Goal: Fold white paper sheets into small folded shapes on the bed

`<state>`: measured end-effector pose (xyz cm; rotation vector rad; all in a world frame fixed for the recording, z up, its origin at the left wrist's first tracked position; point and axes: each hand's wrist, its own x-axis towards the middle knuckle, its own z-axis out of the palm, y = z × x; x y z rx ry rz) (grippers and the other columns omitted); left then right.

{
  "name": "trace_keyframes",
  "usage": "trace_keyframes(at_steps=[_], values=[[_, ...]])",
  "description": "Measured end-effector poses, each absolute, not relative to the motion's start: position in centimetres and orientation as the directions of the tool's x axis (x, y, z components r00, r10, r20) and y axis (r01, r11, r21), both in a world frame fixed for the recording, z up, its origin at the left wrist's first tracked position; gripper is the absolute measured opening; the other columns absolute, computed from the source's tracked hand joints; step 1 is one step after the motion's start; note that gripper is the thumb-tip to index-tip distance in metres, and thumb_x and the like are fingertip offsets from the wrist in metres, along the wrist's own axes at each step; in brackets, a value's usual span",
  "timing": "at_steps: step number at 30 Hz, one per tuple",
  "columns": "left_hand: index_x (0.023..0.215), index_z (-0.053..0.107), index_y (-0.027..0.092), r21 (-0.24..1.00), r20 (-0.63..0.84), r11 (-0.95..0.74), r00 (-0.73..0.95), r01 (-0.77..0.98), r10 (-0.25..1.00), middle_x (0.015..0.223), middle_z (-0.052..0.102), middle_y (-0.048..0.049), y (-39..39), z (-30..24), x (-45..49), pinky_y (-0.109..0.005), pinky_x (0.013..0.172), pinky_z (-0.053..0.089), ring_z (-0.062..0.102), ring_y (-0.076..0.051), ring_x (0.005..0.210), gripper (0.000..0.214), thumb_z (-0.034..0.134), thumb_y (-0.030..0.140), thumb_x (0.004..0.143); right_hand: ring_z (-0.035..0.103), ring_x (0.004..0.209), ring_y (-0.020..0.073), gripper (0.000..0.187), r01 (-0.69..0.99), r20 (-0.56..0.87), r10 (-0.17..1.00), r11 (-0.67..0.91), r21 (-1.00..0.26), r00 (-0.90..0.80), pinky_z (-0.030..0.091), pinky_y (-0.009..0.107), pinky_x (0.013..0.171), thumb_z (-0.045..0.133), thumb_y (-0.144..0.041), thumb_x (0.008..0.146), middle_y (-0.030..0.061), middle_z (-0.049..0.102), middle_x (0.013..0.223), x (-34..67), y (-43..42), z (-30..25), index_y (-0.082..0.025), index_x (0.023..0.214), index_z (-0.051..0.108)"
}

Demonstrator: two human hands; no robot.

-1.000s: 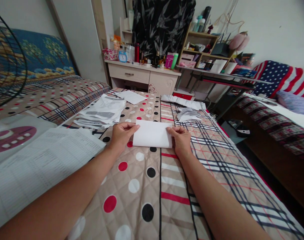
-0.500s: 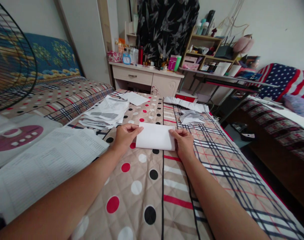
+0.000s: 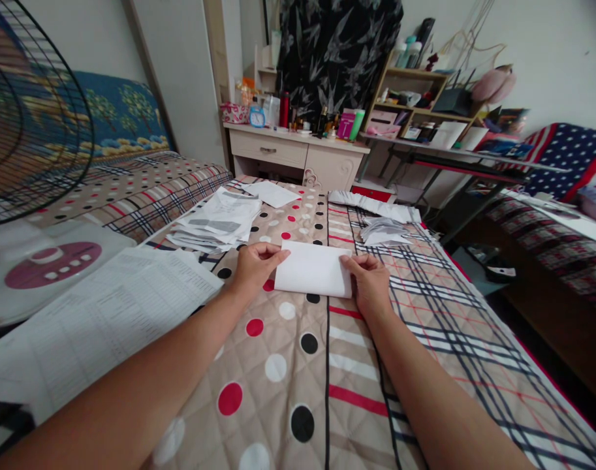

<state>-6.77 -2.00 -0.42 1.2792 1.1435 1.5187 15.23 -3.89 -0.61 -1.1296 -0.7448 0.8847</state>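
Note:
A white sheet of paper [image 3: 313,270], apparently folded into a rectangle, is held just over the bedspread [image 3: 278,339]. My left hand [image 3: 257,264] pinches its left edge, thumb on top and fingers beneath. At the opposite edge, my right hand [image 3: 369,277] grips the paper the same way. Beyond my left hand lies a messy pile of papers [image 3: 219,219], with a single white sheet [image 3: 272,193] behind it. Past my right hand are a small stack of folded papers [image 3: 383,230] and a long row of folded papers [image 3: 375,205].
Printed sheets [image 3: 106,320] spread beside my left forearm. A fan [image 3: 38,117] with a white base [image 3: 82,287] stands at the left. A dresser [image 3: 298,153] covered with bottles and boxes is at the far end, and a desk with shelves [image 3: 415,111] stands to its right.
The view has turned slightly, so everything appears shifted a little to the right. Both hands keep their hold on the paper, which looks unchanged.

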Motion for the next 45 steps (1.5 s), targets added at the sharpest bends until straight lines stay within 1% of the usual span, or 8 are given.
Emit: trace_keyframes(at_steps=[6,11,18,25,31,38,45], values=[[0.066,0.07,0.014,0.97,0.234,-0.24,-0.146,-0.026,0.961,0.066,0.069,-0.0024,-1.76,-0.61,-6.89,-0.023,0.055,0.045,0.059,-0.012,0.058,0.024,0.082,0.033,0.06,0.052,0.052,0.0104,0.035,-0.227,0.056,0.892,0.175,-0.958,0.449,0.04,0.023,0.048,0.089,-0.028,0.047,-0.0041,0.062,0.057,15.22,-3.87,-0.62,-0.018,0.06,0.058],[0.065,0.07,0.014,0.966,0.252,-0.258,-0.142,-0.027,0.957,0.065,0.068,-0.0018,-1.82,-0.68,-6.9,-0.022,0.054,0.044,0.059,-0.012,0.058,0.023,0.082,0.033,0.061,0.051,0.05,0.0095,0.034,-0.218,0.069,0.887,0.187,-0.958,0.456,0.039,0.023,0.047,0.089,-0.027,0.047,-0.0042,0.061,0.056,15.25,-3.86,-0.71,-0.018,0.059,0.059],[0.064,0.069,0.015,0.97,0.226,-0.235,-0.142,-0.057,0.964,0.064,0.068,-0.0007,-1.88,-0.54,-6.81,-0.021,0.054,0.044,0.058,-0.011,0.058,0.022,0.082,0.032,0.061,0.047,0.045,0.0086,0.033,-0.198,0.081,0.879,0.194,-0.961,0.469,0.036,0.023,0.044,0.088,-0.03,0.05,-0.0052,0.059,0.053,15.34,-3.73,-0.99,-0.019,0.06,0.059],[0.066,0.07,0.015,0.971,0.228,-0.235,-0.141,-0.035,0.963,0.065,0.068,-0.0007,-1.9,-0.57,-6.83,-0.022,0.055,0.045,0.058,-0.011,0.058,0.023,0.082,0.034,0.062,0.046,0.046,0.0088,0.033,-0.184,0.09,0.882,0.194,-0.964,0.463,0.034,0.023,0.044,0.087,-0.033,0.051,-0.0052,0.06,0.054,15.34,-3.79,-1.02,-0.019,0.061,0.059],[0.063,0.069,0.015,0.974,0.209,-0.219,-0.153,-0.055,0.966,0.063,0.067,-0.0006,-2.08,-0.23,-6.69,-0.022,0.054,0.045,0.058,-0.011,0.057,0.022,0.082,0.032,0.059,0.048,0.048,0.0091,0.033,-0.183,0.086,0.871,0.197,-0.963,0.483,0.037,0.024,0.046,0.088,-0.03,0.049,-0.0043,0.06,0.056,15.2,-3.86,-0.76,-0.018,0.06,0.059],[0.063,0.068,0.015,0.974,0.215,-0.224,-0.163,-0.037,0.963,0.063,0.066,-0.0006,-2.14,-0.18,-6.63,-0.023,0.054,0.044,0.057,-0.012,0.056,0.023,0.081,0.033,0.06,0.05,0.05,0.0101,0.03,-0.131,0.107,0.859,0.198,-0.971,0.5,0.038,0.024,0.048,0.087,-0.03,0.05,-0.0036,0.061,0.057,15.21,-3.85,-0.72,-0.018,0.059,0.061],[0.061,0.067,0.015,0.975,0.207,-0.216,-0.164,-0.043,0.965,0.061,0.065,-0.0002,-2.11,-0.18,-6.6,-0.022,0.053,0.043,0.056,-0.011,0.055,0.023,0.081,0.033,0.059,0.051,0.052,0.0095,0.03,-0.155,0.104,0.859,0.207,-0.966,0.502,0.039,0.023,0.049,0.087,-0.027,0.049,-0.0039,0.061,0.058,15.04,-3.98,-0.51,-0.018,0.059,0.06]])
